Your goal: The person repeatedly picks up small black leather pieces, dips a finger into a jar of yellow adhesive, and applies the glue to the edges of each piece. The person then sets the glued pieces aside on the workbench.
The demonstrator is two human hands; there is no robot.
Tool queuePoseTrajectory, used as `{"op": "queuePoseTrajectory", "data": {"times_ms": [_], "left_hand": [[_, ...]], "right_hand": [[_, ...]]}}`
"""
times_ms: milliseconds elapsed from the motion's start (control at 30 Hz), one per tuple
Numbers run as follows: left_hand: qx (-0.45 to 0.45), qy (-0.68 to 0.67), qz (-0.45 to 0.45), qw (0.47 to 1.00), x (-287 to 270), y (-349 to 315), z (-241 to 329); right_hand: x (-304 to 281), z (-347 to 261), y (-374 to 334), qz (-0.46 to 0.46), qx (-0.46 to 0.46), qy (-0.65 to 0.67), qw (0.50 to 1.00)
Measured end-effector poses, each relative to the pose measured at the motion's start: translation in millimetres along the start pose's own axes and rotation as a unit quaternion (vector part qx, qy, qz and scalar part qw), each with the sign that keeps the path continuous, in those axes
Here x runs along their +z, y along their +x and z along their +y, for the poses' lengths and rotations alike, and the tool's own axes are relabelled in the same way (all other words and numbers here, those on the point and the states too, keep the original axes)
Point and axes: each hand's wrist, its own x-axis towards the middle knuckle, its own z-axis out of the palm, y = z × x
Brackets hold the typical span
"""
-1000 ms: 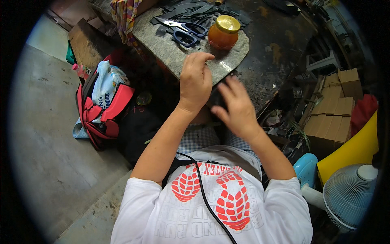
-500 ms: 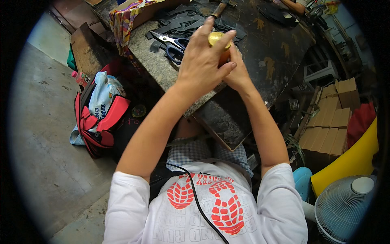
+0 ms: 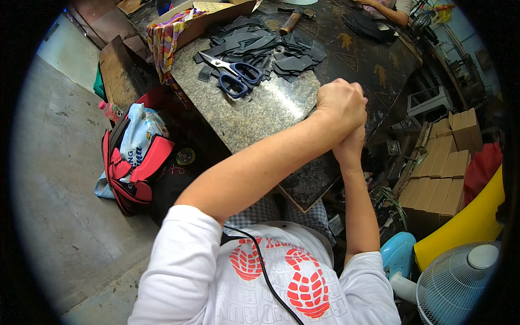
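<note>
My left hand (image 3: 341, 105) is curled into a closed grip above my right hand (image 3: 352, 140), over the right side of the grey stone slab (image 3: 233, 122). Both hands are clasped around the jar, which they hide completely from this angle. To their left, scissors (image 3: 236, 85) with dark blue handles lie on the slab with blades parted. Behind the scissors is a heap of black cut pieces (image 3: 246, 46), some of them spread toward the right.
A hammer (image 3: 291, 23) lies beyond the black pieces. A cardboard box (image 3: 208, 23) with patterned cloth stands far left. Another person's arm (image 3: 392, 12) rests near black sheets (image 3: 368, 27). Stacked brown boxes (image 3: 439, 179) and a fan (image 3: 460, 281) are at right; a red-trimmed bag (image 3: 143, 179) at left.
Both hands have moved right and nearer to me, with the jar. My left hand has gone from spread fingers beside the gold-lidded jar to a closed grip on top.
</note>
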Motion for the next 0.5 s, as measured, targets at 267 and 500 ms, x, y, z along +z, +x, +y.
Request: {"op": "queuePoseTrajectory", "data": {"times_ms": [267, 500], "left_hand": [[0.091, 0.005, -0.056, 0.994, -17.0, 44.2, -37.9], [0.025, 0.178, -0.043, 0.983, 25.8, 120.1, -112.4]], "right_hand": [[-27.3, 22.0, 15.9, -0.078, 0.118, -0.042, 0.989], [-24.1, 33.8, 12.7, -0.071, 0.127, 0.027, 0.989]]}}
